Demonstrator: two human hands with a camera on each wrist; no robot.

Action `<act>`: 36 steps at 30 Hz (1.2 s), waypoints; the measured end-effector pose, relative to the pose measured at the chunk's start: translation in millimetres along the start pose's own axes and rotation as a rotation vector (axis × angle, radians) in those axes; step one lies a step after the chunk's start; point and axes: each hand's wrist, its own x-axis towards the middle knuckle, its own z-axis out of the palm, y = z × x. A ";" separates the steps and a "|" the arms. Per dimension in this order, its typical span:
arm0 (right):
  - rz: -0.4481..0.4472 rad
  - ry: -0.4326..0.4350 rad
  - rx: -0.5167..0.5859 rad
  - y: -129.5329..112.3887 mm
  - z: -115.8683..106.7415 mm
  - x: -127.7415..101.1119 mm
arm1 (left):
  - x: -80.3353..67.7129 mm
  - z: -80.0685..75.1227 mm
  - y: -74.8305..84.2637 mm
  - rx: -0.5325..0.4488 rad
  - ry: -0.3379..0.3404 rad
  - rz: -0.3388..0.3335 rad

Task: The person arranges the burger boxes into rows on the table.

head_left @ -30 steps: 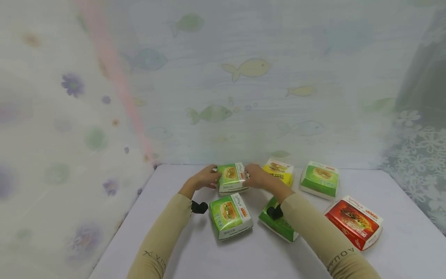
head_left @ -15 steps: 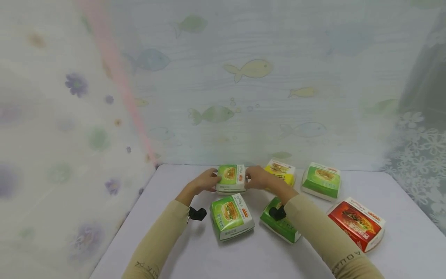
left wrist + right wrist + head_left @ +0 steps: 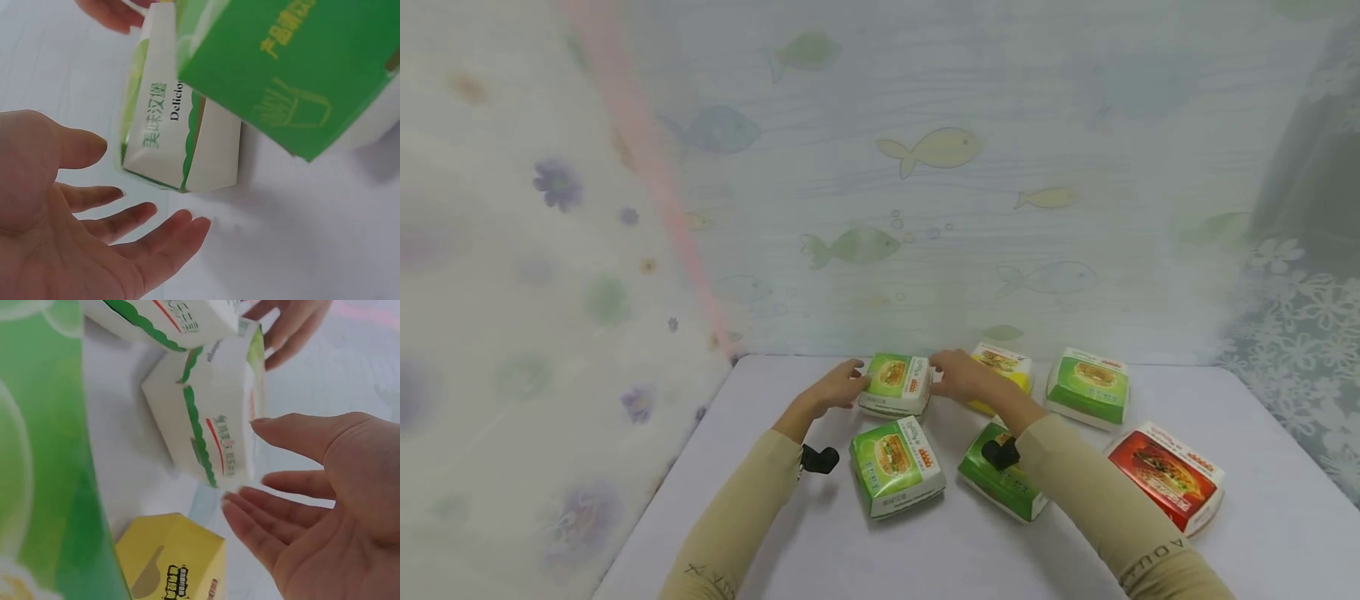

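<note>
A small green burger box [image 3: 895, 383] sits on the white table [image 3: 775, 533] near its far edge. My left hand [image 3: 837, 387] is just left of it and my right hand [image 3: 957, 377] just right of it. In the left wrist view the left hand [image 3: 94, 231] has straight spread fingers a little apart from the box [image 3: 178, 144]. The right wrist view shows the right hand [image 3: 300, 500] open too, with its fingertips close to the box's side [image 3: 215, 431] and a small gap between them.
A second green box [image 3: 897, 465] lies nearer me, and a third green one [image 3: 1003, 487] lies under my right forearm. A yellow box [image 3: 1006, 367], another green box [image 3: 1090, 387] and a red box [image 3: 1165, 477] stand to the right. A patterned curtain hangs behind the table.
Both hands gripped the small green box a second ago. The box now rests on the table, and the fingers have opened and drawn slightly off its sides.
</note>
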 end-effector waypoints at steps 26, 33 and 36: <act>0.040 -0.067 -0.058 5.2 10.9 9.6 | 1.5 6.7 -6.7 -0.092 0.065 0.015; 0.028 -0.037 0.001 5.6 8.9 10.1 | -8.0 5.4 -8.6 -0.078 0.066 -0.035; 0.045 -0.052 0.023 5.2 6.8 10.6 | -13.7 8.1 -3.4 -0.093 0.033 -0.036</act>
